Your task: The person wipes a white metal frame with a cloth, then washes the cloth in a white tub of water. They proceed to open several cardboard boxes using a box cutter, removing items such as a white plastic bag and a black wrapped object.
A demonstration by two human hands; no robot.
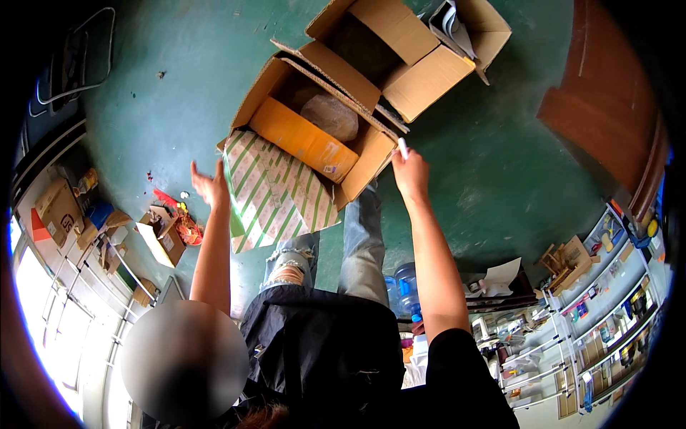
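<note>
My left hand (210, 185) is open with fingers spread, just left of a white sheet with green stripes (275, 189) that hangs over the near side of an open cardboard box (371, 161). Inside the box lie a flat orange package (304, 139) and a round brownish wrapped bundle (330, 116). My right hand (411, 174) is at the box's right corner flap, holding a small white stick-like thing (402, 148) that I cannot identify. My jeans-clad legs (361, 243) stand right next to the box.
A second open cardboard box (411, 68) with white papers (450, 25) touches the first on the green floor (179, 86). Small boxes (166, 242) and red scraps (166, 198) lie left. Water bottles (409, 286), shelves (607, 322) and a brown wooden panel (607, 107) are right.
</note>
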